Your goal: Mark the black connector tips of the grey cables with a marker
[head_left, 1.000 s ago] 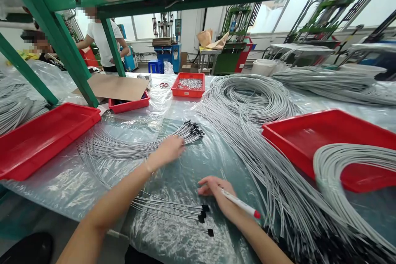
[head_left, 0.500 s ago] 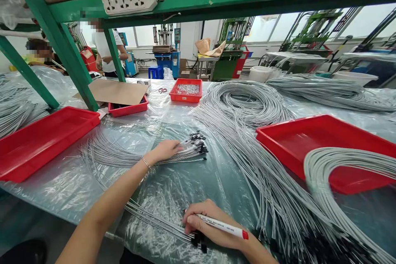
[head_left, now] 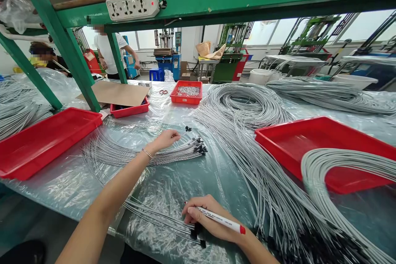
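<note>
My left hand (head_left: 164,139) reaches forward and pinches one thin grey cable with a black tip (head_left: 187,129), lifted a little off a fanned bundle of black-tipped grey cables (head_left: 173,154). My right hand (head_left: 208,222) lies near the table's front edge, closed around a white marker with a red cap (head_left: 221,220), its fingers pressing on a small group of black-tipped cables (head_left: 161,222). A big sweep of grey cables (head_left: 247,140) runs down the table to the right of both hands.
Red trays stand at the left (head_left: 43,140) and right (head_left: 312,144), the right one holding coiled cable (head_left: 340,165). Farther back are a small red tray of metal parts (head_left: 188,91), a cardboard sheet (head_left: 119,93), scissors (head_left: 163,91) and a green shelf frame (head_left: 77,66). Two people are behind.
My left hand has picked one cable up off the fanned bundle. My right hand, with the marker, pulled back toward me and settled on the near cables' black tips.
</note>
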`<state>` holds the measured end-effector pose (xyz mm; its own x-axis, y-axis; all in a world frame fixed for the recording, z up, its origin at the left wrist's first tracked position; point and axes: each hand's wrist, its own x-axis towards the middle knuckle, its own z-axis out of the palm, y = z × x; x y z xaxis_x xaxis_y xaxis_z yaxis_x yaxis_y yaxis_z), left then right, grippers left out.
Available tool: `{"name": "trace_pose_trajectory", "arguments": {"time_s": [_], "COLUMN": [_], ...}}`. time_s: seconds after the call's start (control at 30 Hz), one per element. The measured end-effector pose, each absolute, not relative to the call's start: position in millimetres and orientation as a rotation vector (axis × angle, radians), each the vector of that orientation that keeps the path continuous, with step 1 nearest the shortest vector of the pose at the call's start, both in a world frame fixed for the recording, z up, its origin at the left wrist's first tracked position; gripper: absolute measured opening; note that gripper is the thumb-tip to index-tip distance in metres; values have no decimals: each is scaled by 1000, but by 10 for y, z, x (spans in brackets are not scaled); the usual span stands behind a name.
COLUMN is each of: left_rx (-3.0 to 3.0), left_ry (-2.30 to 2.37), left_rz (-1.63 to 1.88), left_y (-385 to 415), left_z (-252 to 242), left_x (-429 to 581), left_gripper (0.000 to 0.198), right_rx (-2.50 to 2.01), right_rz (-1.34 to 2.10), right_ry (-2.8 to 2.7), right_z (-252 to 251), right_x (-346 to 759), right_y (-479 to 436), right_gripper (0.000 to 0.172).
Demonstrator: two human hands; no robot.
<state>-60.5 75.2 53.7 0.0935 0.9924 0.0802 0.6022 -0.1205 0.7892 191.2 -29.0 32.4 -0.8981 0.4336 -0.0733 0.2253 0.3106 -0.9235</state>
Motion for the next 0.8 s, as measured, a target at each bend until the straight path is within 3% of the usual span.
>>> {"name": "trace_pose_trajectory", "arguments": {"time_s": [0.17, 0.3, 0.53, 0.67, 0.8], "left_rx": [1773, 1675, 1634, 1709, 1695], "left_ry": [1575, 1146, 913, 842, 872], "left_rz": [957, 631, 92, 1, 165], "left_y": [704, 437, -15, -89, -57], "left_z": [648, 883, 832, 702, 561], "left_x": [-539, -476, -154, 116, 193], "left_gripper": [48, 50, 47, 49, 48], "right_rx": [-607, -519, -822, -774, -793], "right_rz": [1590, 1422, 1017, 1211, 1231], "right_ry": [-2400, -2420, -1390, -1597, -1599], "right_z": [328, 384, 369, 381, 449], "right_x": [1897, 1930, 2001, 1806, 1747], "right_y": [-290, -268, -102, -76, -1], "right_gripper": [36, 29, 33, 39, 44]}}
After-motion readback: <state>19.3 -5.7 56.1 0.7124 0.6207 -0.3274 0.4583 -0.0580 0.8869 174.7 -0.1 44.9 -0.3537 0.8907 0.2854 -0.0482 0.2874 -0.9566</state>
